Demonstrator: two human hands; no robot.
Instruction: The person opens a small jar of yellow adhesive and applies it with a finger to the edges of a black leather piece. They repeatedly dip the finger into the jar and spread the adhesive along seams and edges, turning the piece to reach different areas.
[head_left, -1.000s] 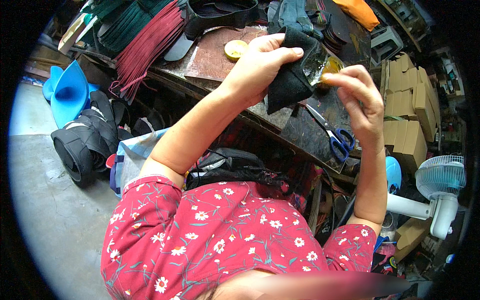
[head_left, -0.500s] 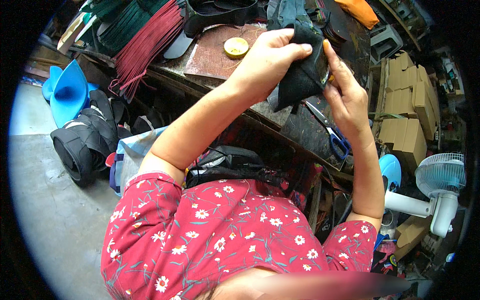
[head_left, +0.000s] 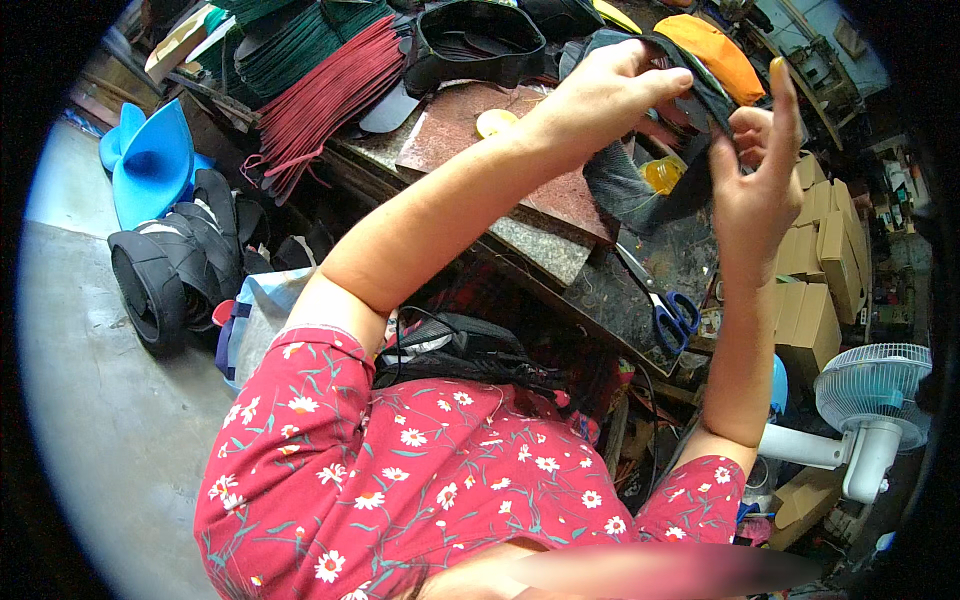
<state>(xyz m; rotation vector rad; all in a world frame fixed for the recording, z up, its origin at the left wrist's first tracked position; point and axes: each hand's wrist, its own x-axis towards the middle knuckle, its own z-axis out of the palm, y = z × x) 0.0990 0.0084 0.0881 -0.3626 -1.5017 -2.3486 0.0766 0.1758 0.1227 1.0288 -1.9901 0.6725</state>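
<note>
My left hand holds a dark grey-black fabric band over the bench, thumb and fingers pinched on its upper edge. The band hangs as an open loop, the hollow inside showing. On its right side, my right hand grips the edge with thumb and curled fingers, its index finger pointing up. A yellow object shows through the loop; its kind is unclear. Below the hands, scissors with blue handles lie on the dark bench top. Left of the band is a reddish-brown board with a round yellow piece.
Bundles of red strips and dark green strips cover the bench's left end, near a black looped band. An orange item lies beyond my hands. Cardboard boxes and a fan stand right; blue curved pieces sit left.
Both hands have moved up and right with the fabric. It was folded flat and pointed before; now it is spread into a loop. The view has shifted slightly.
</note>
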